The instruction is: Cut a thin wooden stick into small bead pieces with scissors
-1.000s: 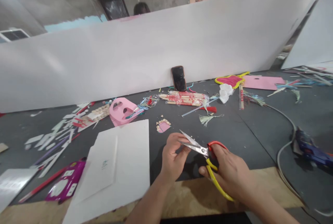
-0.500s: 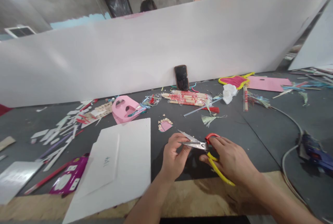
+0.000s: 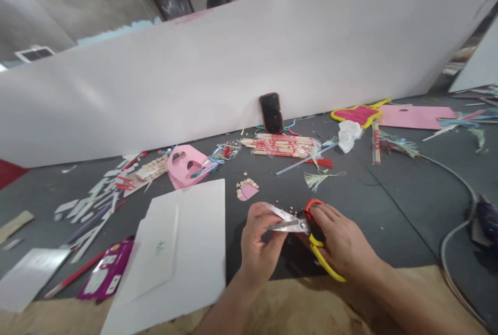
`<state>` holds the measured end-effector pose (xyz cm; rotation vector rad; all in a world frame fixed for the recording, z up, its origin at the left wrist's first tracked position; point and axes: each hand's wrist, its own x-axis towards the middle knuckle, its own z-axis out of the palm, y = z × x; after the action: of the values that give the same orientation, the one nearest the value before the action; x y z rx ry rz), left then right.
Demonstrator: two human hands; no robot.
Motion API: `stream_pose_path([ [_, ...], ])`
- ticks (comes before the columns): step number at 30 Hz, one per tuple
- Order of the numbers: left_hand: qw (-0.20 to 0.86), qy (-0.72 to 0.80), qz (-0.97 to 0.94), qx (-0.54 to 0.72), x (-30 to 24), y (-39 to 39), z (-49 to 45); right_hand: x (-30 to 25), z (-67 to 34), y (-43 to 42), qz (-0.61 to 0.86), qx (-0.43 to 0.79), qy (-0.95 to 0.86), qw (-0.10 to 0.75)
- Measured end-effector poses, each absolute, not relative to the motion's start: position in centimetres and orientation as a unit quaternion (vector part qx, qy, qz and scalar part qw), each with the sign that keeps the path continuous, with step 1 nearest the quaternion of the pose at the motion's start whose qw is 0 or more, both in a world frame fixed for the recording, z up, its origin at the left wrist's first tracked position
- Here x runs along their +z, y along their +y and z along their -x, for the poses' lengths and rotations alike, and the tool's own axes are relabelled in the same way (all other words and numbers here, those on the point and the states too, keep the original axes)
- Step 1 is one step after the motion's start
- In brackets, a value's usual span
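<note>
My right hand (image 3: pixel 342 231) grips a pair of scissors (image 3: pixel 301 225) with one red and one yellow handle. Their blades are parted and point left, across the fingers of my left hand (image 3: pixel 260 241). The left fingers are closed together at the blades; whatever they pinch is too small or hidden to make out. A few tiny pale bits (image 3: pixel 292 210) lie just beyond the scissors. Farther off is a small pink piece (image 3: pixel 249 191) edged with little beige pieces.
White board sheets (image 3: pixel 194 231) lie left of my hands, beside a purple packet (image 3: pixel 107 270). A pink cutout (image 3: pixel 190 165), wrapped sticks (image 3: pixel 282 145) and tassels (image 3: pixel 321 179) lie behind. A phone (image 3: pixel 271 113) leans on the white partition (image 3: pixel 175 86). A cable (image 3: pixel 459 236) runs at right.
Tiny pale bits now show beyond the scissors. The scissors have shifted slightly down and left, still between both hands. The whole view has turned a little.
</note>
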<state>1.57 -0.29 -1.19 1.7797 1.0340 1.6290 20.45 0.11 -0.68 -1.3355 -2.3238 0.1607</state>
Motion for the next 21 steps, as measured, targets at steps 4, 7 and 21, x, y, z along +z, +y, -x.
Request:
stream_pose_path([
  [4,0.271,0.399,-0.653,0.584,-1.03,-0.37,-1.69,-0.48,-20.62,0.17,0.488,0.089,-0.838,0.226],
  [7,0.289,0.419,-0.645,0.57,-0.99,-0.39,-1.72,-0.45,-20.62,0.09,0.499,0.115,-0.832,0.215],
  [21,0.228,0.416,-0.668,0.574,-1.17,-0.36,-1.51,-0.38,-20.33,-0.17,0.492,0.125,-0.836,0.209],
])
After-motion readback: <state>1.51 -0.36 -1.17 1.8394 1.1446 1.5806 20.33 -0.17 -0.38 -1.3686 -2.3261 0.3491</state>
